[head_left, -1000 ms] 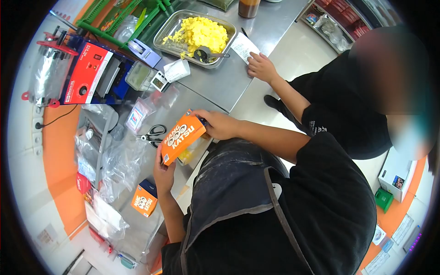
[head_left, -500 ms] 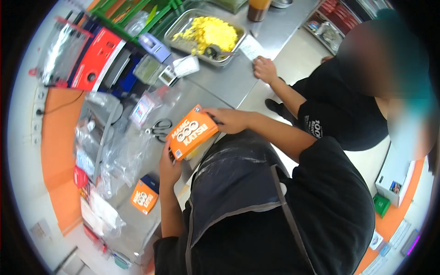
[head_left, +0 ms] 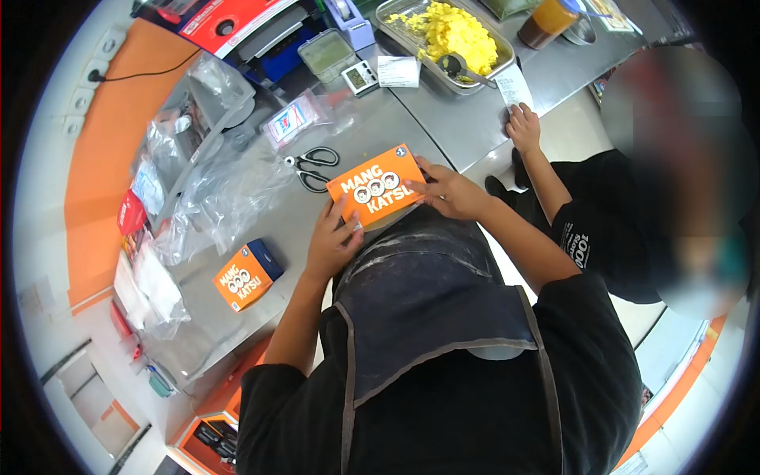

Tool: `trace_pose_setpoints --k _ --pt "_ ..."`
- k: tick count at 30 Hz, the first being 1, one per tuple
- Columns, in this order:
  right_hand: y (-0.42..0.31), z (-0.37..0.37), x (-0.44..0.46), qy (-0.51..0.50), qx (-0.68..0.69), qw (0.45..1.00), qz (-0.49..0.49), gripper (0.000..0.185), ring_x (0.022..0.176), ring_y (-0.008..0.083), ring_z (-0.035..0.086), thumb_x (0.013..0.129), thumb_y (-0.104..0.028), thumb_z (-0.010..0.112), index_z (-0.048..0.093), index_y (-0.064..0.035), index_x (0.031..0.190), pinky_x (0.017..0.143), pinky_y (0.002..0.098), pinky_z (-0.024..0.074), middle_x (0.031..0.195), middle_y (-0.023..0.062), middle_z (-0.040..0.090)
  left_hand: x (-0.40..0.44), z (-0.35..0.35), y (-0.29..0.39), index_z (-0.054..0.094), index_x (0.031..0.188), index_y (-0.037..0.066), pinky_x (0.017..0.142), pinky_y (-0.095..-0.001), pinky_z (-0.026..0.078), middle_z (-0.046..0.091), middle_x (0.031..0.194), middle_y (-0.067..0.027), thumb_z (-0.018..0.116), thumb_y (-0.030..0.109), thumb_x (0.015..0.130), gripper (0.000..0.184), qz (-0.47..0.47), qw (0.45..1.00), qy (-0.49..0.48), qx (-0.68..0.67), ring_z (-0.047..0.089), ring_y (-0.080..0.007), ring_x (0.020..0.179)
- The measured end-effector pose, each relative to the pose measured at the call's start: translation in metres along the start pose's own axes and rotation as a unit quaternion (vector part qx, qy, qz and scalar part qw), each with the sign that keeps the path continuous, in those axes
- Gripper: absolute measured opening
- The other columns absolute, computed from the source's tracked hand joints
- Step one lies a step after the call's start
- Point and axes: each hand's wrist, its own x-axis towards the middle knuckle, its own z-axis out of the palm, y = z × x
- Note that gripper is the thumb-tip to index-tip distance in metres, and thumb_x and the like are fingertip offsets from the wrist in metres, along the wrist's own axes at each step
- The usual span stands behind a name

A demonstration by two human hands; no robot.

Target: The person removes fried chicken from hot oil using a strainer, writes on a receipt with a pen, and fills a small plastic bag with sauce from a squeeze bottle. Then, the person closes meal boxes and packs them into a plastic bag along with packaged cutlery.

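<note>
An orange food box [head_left: 375, 187] printed "MANG KATSU" is between my two hands at the near edge of the steel table, its printed face up. My left hand [head_left: 332, 241] grips its left end, fingers bent over the lower corner. At the right end, my right hand [head_left: 453, 190] holds the box with its fingers lying over the print. Just beyond the box lie black-handled scissors [head_left: 315, 165]. A second orange-and-navy box [head_left: 244, 277] of the same print stands to the left. The underside of the held box is hidden.
A steel tray [head_left: 393, 25] of yellow food with a ladle sits at the back, near a timer [head_left: 360, 77] and paper slip [head_left: 398, 71]. Plastic bags [head_left: 214, 210] cover the left side. At right, a co-worker's hand [head_left: 523, 127] touches a receipt [head_left: 513, 85].
The box has turned to lie more level, and my fingers have shifted onto its printed face. The view has swung, so the table's contents appear displaced. The co-worker's hand stays at the receipt.
</note>
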Motion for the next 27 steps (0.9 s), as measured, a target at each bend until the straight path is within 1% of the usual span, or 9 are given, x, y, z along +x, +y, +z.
trace_pose_setpoints --k 6,11,13,14,16,18,21,24,27 --pt "0.008 0.018 0.004 0.032 -0.069 0.997 -0.031 0.060 0.110 0.0424 0.056 0.083 -0.020 0.074 0.053 -0.0246 0.139 0.098 0.0439 0.0449 0.149 0.0310 0.032 0.009 -0.004 0.023 0.066 0.120 0.013 0.114 -0.0561 0.010 0.047 0.147 -0.0133 0.074 0.049 0.075 0.057 -0.059 0.992 -0.009 0.114 0.024 -0.0388 0.144" --pt "0.003 -0.003 0.044 -0.014 -0.069 0.989 -0.127 0.061 0.098 0.0343 0.060 0.080 -0.017 0.077 0.056 -0.0216 0.137 0.087 0.0408 0.0503 0.145 0.0286 0.041 0.046 -0.019 0.043 0.052 0.138 0.016 0.114 -0.0558 0.014 0.029 0.157 -0.0128 0.078 0.047 0.068 0.081 -0.080 0.983 -0.033 0.160 0.025 -0.0364 0.143" --pt "0.015 -0.012 0.070 -0.005 0.108 0.993 -0.043 0.051 0.096 0.0330 0.061 0.084 -0.023 0.073 0.060 -0.0169 0.133 0.086 0.0410 0.0505 0.134 0.0244 0.054 0.048 -0.025 0.038 0.052 0.138 0.016 0.111 -0.0540 0.019 0.034 0.153 -0.0129 0.077 0.047 0.068 0.081 -0.116 0.978 -0.072 0.155 0.031 -0.0353 0.139" --pt "0.019 -0.016 0.088 0.106 0.101 0.989 0.000 0.039 0.086 0.0293 0.065 0.091 -0.028 0.065 0.063 -0.0106 0.126 0.079 0.0385 0.0519 0.108 0.0182 0.068 0.049 -0.026 0.037 0.052 0.138 0.016 0.111 -0.0540 0.019 0.034 0.153 -0.0129 0.077 0.047 0.068 0.081 -0.120 0.978 -0.067 0.157 0.031 -0.0353 0.139" --pt "0.031 -0.048 0.149 0.186 -0.015 0.971 0.150 0.035 0.073 0.0256 0.065 0.095 -0.030 0.058 0.066 -0.0072 0.120 0.068 0.0355 0.0515 0.087 0.0120 0.071 0.043 -0.024 0.041 0.052 0.139 0.016 0.107 -0.0511 0.023 0.040 0.146 -0.0128 0.076 0.048 0.069 0.081 -0.162 0.973 -0.035 0.159 0.036 -0.0331 0.132" --pt "0.086 -0.064 0.217 0.336 0.064 0.932 0.122 0.031 0.058 0.0163 0.061 0.095 -0.029 0.057 0.068 -0.0045 0.112 0.058 0.0306 0.0488 0.074 0.0063 0.070 0.040 -0.020 0.047 0.053 0.138 0.016 0.105 -0.0500 0.024 0.041 0.145 -0.0127 0.077 0.049 0.069 0.080 -0.181 0.968 -0.017 0.173 0.037 -0.0323 0.131" --pt "0.092 -0.115 0.295 0.305 0.178 0.903 0.245 0.026 0.042 0.0172 0.049 0.089 -0.019 0.054 0.066 0.0020 0.081 0.047 0.0352 0.0459 0.067 0.0096 0.068 0.041 -0.016 0.050 0.053 0.137 0.016 0.104 -0.0498 0.025 0.042 0.143 -0.0143 0.077 0.051 0.068 0.081 -0.207 0.961 0.004 0.185 0.038 -0.0321 0.130" --pt "0.124 -0.138 0.339 0.163 0.322 0.841 0.402 0.019 0.040 0.0110 0.042 0.086 -0.012 0.054 0.064 0.0006 0.075 0.037 0.0273 0.0359 0.059 0.0069 0.061 0.041 -0.016 0.049 0.054 0.137 0.015 0.104 -0.0511 0.025 0.042 0.143 -0.0156 0.077 0.053 0.068 0.082 -0.223 0.958 0.003 0.180 0.038 -0.0326 0.131" --pt "0.132 -0.146 0.351 0.106 0.351 0.830 0.421 0.014 0.040 0.0066 0.037 0.084 -0.009 0.059 0.062 -0.0029 0.071 0.035 0.0194 0.0271 0.055 0.0032 0.053 0.040 -0.015 0.047 0.055 0.136 0.017 0.103 -0.0513 0.025 0.042 0.143 -0.0148 0.078 0.053 0.067 0.081 -0.230 0.957 0.015 0.174 0.038 -0.0324 0.131"
